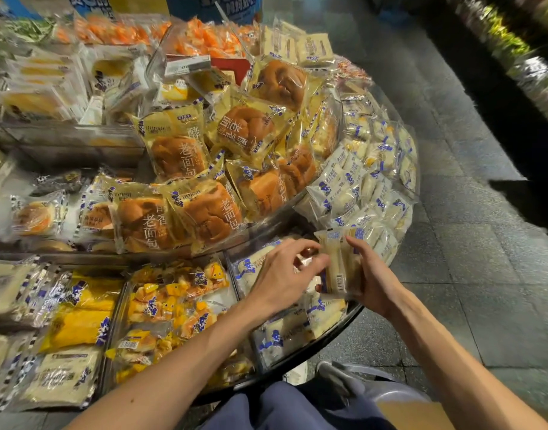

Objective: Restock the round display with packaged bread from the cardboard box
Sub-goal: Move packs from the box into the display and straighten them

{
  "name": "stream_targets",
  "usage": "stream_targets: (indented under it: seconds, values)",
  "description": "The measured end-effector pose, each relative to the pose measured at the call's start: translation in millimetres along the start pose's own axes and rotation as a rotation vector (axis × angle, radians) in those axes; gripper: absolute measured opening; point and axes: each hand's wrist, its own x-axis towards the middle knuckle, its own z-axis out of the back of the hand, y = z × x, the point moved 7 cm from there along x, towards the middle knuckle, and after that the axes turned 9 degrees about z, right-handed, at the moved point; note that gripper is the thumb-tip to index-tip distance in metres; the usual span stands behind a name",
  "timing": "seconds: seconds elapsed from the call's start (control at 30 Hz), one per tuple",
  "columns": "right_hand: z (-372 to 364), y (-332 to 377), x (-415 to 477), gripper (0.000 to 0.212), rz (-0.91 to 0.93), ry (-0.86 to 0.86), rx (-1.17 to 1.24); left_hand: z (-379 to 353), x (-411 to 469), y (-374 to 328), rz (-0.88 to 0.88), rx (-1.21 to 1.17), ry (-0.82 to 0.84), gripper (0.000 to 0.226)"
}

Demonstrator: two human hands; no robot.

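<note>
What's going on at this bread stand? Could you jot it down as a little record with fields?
Place: round display, two tiers of packaged bread
Right hand: grips pale bread packs upright above the lower tier
Left hand: reaches into the same compartment; grip unclear
Upper tier: brown loaves in yellow wrappers
Stage: packs not yet set down

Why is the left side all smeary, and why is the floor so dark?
Head view: packets at the left edge are smeared by blur, while the white packet held by the right hand looks sharp. Head view: light falls mostly on the display; the floor and upper right corner are dim. Head view: wrappers on the brown bread packs catch glare.
</note>
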Motion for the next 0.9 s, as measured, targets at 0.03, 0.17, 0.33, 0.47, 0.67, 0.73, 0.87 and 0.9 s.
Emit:
stream_targets:
  seconds: [0.03, 0.17, 0.33, 0.47, 0.67, 0.73, 0.87, 0.9]
  values:
    - [1, 2, 1, 0.055, 0.008, -0.006, 0.003, -6, 6, -5, 0.016, 0.025, 0.031, 0.038]
    - [8, 5, 5, 0.047, 0.019, -0.072, 0.046, -30, 22, -12, 0.065, 0.183, 0.095, 0.08]
    - [35, 16, 11, 0.044, 0.044, -0.169, 0.138, -42, 49, -19, 0.1, 0.23, 0.126, 0.075]
    - [59, 37, 19, 0.039, 0.092, -0.211, 0.24, -43, 85, -37, 0.16, 0.133, 0.16, 0.067]
    - [97, 78, 42, 0.026, 0.148, -0.271, 0.205, -41, 177, -92, 0.053, 0.153, 0.092, 0.064]
    - [107, 85, 49, 0.023, 0.13, -0.291, 0.175, -48, 210, -106, 0.008, 0.253, 0.072, 0.064]
    - [123, 86, 62, 0.027, 0.102, -0.286, 0.177, -75, 260, -105, -0.018, 0.411, 0.102, 0.039]
    - [124, 86, 64, 0.029, 0.095, -0.278, 0.182, -80, 267, -98, -0.009, 0.478, 0.103, 0.031]
